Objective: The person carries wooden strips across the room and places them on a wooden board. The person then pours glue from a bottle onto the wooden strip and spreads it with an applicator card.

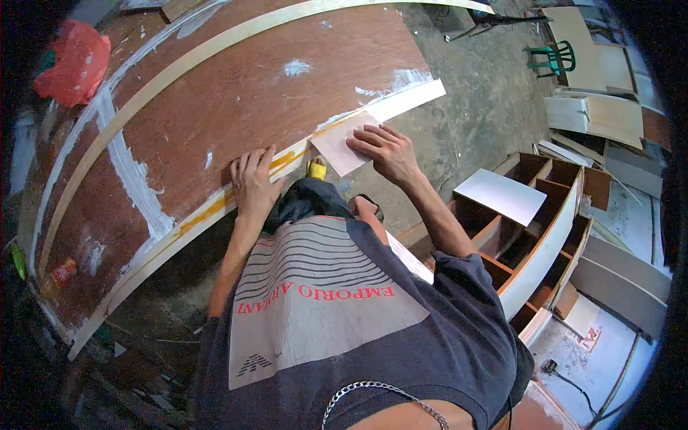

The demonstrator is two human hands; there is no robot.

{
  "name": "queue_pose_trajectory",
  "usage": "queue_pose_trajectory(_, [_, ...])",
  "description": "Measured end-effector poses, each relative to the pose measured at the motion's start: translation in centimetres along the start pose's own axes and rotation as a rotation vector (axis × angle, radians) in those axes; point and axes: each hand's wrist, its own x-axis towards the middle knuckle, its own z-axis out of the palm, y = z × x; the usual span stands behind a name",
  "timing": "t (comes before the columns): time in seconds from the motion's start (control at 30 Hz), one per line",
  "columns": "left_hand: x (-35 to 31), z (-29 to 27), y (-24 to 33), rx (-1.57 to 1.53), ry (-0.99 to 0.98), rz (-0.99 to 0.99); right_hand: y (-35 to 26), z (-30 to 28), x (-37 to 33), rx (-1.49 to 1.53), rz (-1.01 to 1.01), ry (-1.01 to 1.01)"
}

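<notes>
A large reddish-brown plywood panel (251, 93) lies before me, streaked with white filler. Along its near edge runs a pale strip (208, 215) with yellow-orange smears, like glue or putty. My left hand (254, 183) rests on this strip and the panel edge, fingers slightly bent and apart, thumb toward the smear. In my right hand (387, 152) is a thin, pinkish rectangular sheet (340, 149), its kind unclear. Its far edge touches the strip right of my left hand. The right fingers lie over the sheet's top; the thumb is hidden.
Another long pale strip (193, 57) curves across the panel. A red plastic bag (75, 63) sits at far left. On my right stands a wooden cabinet frame (530, 247) with a white board (499, 196) on it. Behind are a green chair (553, 57) and stacked boards (609, 122).
</notes>
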Motion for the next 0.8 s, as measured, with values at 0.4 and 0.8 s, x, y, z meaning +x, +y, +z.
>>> queue_pose_trajectory(0.4, [0.2, 0.0, -0.2, 0.001, 0.031, 0.020, -0.4, -1.1, -1.5, 0.120, 0.216, 0.166])
queue_pose_trajectory(0.8, [1.2, 0.7, -0.4, -0.041, -0.009, 0.056, -1.2, -1.6, 1.4, 0.136, 0.321, -0.013])
